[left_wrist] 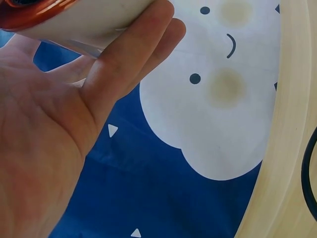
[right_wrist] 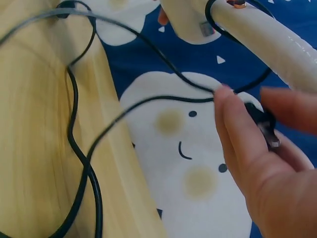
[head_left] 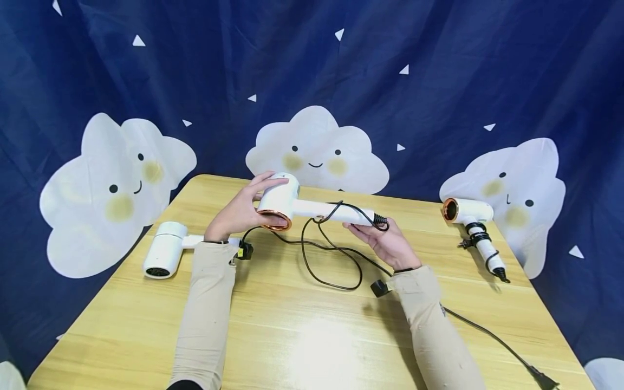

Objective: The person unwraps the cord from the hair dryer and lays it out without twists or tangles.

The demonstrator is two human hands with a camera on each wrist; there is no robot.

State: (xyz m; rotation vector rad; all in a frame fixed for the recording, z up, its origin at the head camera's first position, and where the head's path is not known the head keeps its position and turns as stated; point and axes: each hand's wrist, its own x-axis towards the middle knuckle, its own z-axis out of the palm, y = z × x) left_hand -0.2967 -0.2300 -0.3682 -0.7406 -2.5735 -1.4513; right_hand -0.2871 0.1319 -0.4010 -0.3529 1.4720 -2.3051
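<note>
A white hair dryer with a copper-coloured ring is held up level over the far part of the table. My left hand grips its barrel, fingers over the top and thumb at the copper ring. At the handle's end is my right hand, palm turned up. In the right wrist view its fingers pinch the black cord, along with a small dark piece with a shiny metal end. A loop of cord hangs around the handle, and more cord trails down to the table.
Left of the left forearm lies a second white hair dryer, with a black plug near its handle. A third hair dryer, cord wrapped on its handle, lies at the right. Another black plug sits beside the right sleeve; a flat plug is front right.
</note>
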